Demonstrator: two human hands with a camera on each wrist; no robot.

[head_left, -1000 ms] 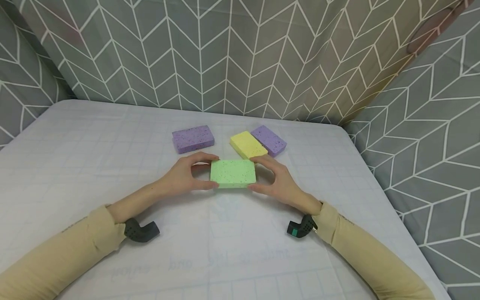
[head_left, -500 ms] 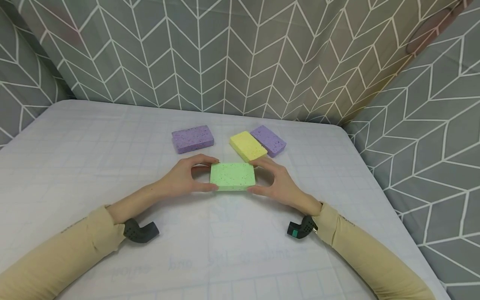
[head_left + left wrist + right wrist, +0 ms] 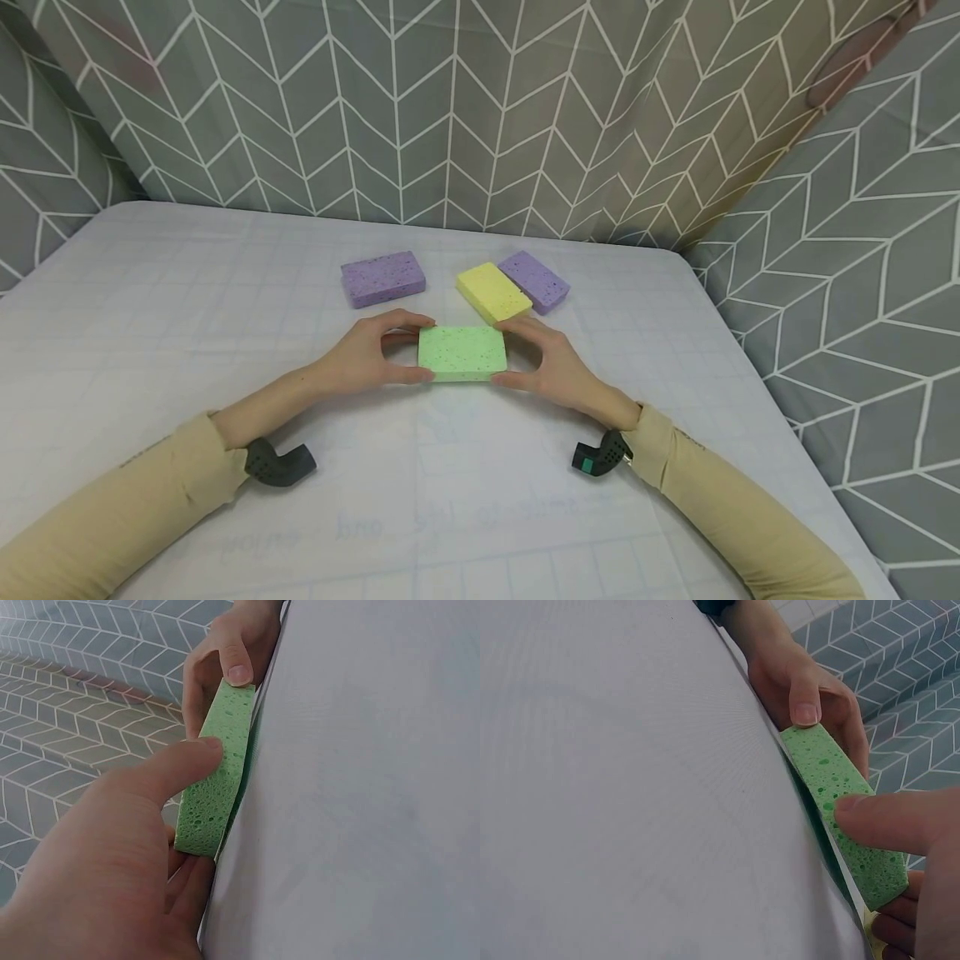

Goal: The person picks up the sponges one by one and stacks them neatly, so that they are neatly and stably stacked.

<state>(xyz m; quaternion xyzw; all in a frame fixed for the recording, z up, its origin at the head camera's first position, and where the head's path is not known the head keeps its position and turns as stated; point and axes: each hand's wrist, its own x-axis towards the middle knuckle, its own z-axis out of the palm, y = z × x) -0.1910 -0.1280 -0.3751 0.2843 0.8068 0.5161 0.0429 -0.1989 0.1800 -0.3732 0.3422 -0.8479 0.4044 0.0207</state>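
Note:
A green sponge with small pores lies flat between both hands at the middle of the white table. My left hand grips its left end, thumb on the near side and fingers at the far side. At the opposite end, my right hand pinches the sponge in the same way. The left wrist view shows the thumb pressed on the sponge's near face. From the right wrist, a dark green strip shows under the sponge, close over the tabletop.
Behind the hands, a purple sponge lies to the left. A yellow sponge and a second purple sponge lie against each other at the right, close to my right fingers. A patterned grey curtain hangs beyond the white table.
The green sponge has come slightly nearer to me since one second ago, with both hands still holding its ends. The other sponges have stayed in place.

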